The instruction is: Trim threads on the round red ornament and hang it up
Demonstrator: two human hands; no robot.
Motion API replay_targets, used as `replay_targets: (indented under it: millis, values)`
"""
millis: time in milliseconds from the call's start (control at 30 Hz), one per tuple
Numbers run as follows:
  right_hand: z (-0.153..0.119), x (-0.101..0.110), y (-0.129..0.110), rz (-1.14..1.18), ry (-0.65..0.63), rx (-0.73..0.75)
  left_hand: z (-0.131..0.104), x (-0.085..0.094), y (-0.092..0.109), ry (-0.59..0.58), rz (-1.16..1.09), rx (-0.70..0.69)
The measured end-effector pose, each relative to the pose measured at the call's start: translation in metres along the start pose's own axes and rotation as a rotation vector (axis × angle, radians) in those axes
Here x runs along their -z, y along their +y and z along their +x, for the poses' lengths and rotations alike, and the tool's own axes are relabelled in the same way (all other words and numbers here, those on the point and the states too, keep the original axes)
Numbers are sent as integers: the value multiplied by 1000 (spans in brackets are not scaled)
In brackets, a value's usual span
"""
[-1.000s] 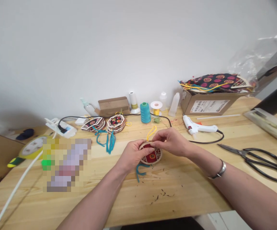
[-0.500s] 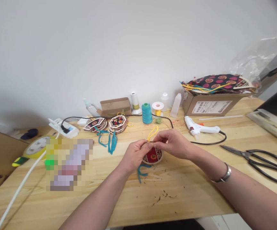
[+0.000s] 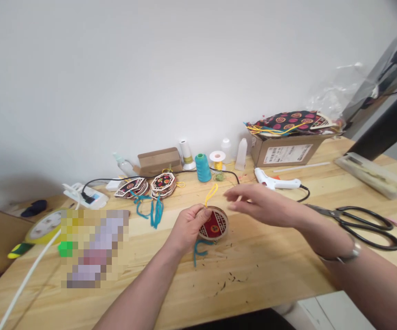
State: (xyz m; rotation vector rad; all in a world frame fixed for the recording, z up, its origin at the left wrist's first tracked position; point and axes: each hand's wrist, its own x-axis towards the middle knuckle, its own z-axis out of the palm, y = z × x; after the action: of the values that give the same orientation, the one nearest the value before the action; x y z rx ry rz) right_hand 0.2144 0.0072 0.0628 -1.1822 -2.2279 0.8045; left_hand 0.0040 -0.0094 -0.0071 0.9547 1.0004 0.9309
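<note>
Round ornament – red in the middle, latticed at the sides – was, in the head view, over the table's middle, its yellow loop toward the far side, teal strands at its near edge. The left hand pinched its left edge; the right hand, loosely open, hung apart to the right, near the glue gun

Round ornament dark red with pale lattice, yellow loop, teal tassel

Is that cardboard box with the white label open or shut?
Open: patterned pieces and yellow cords stick out above the cardboard box.
</note>
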Motion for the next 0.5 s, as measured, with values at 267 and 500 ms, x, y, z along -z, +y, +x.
replay_targets:
  millis: [267,500]
  values:
    - [-159,54,125,-804,396,-471,-3,2,27,80,-81,-96]
    - [-201,45,191,-719,362,-385,-9,-5,41,94,-48,-80]
